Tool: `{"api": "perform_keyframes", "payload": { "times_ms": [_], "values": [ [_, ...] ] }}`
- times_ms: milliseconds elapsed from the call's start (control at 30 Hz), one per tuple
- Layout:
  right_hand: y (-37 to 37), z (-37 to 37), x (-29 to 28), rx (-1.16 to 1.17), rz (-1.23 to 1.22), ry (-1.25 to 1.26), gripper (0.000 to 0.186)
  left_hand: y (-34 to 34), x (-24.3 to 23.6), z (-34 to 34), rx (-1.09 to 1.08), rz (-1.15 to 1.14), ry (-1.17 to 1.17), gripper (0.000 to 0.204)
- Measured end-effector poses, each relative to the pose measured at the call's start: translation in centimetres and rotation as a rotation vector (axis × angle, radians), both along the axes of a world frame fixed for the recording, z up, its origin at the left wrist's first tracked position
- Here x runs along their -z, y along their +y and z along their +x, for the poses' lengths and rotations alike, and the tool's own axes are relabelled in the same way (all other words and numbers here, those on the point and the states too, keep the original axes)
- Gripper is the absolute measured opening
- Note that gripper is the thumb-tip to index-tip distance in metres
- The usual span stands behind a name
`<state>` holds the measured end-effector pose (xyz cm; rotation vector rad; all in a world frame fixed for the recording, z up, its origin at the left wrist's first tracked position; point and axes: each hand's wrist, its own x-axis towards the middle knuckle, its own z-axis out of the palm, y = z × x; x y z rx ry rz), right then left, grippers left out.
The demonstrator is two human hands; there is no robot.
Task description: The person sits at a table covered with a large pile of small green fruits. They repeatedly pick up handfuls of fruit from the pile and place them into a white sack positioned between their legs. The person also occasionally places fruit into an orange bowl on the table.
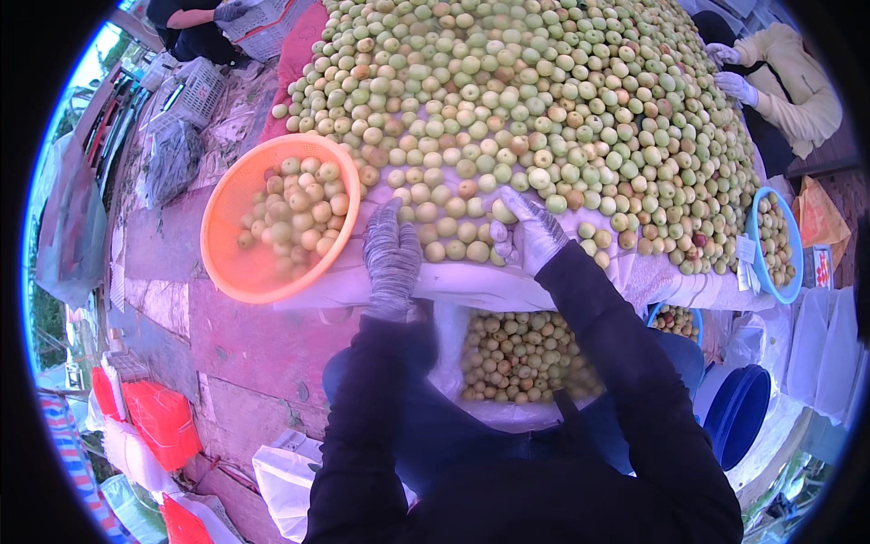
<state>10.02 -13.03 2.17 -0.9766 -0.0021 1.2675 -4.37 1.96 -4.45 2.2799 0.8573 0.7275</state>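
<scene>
A big spread of small round yellow-green fruits (507,100) covers the cloth-topped table (435,281) before me. My right hand (536,238), in a pale grey glove, pinches one fruit (503,211) between thumb and fingers at the spread's near edge. To its left, my gloved left hand (392,258) lies palm down with its fingers stretched forward, beside the nearest loose fruits; nothing shows in it. An orange basin (227,263), tilted and partly filled with the same fruits, sits left of that hand. Below the table edge, between my knees, a lined container (449,349) holds more fruits.
Blue basins of fruits stand at the right (754,238) and below the table's edge (698,326). A dark blue bucket (739,417) lies tipped nearby. Co-workers sit at the far right (788,91) and far left (186,23), the latter touching a grey crate (263,27).
</scene>
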Motion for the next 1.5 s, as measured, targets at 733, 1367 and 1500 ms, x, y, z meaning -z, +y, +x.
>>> {"api": "perform_keyframes", "payload": {
  "times_ms": [733, 1367, 1500],
  "values": [
    [-14.2, 2.0, 4.9, 0.401, -0.491, -1.355, 0.042, 3.1, 1.1, 0.4, -0.067, -0.195, -0.088, 0.036],
    [-14.9, 4.3, 6.4, 0.266, -0.481, -1.114, 0.038, -0.9, -0.2, 2.0, -0.057, -0.742, -0.276, 0.033],
    [-14.1, 4.1, 6.0, 0.127, -0.478, -1.369, 0.039, -3.1, -1.2, 3.4, 0.02, -0.619, -0.122, 0.03]
  ]
}}
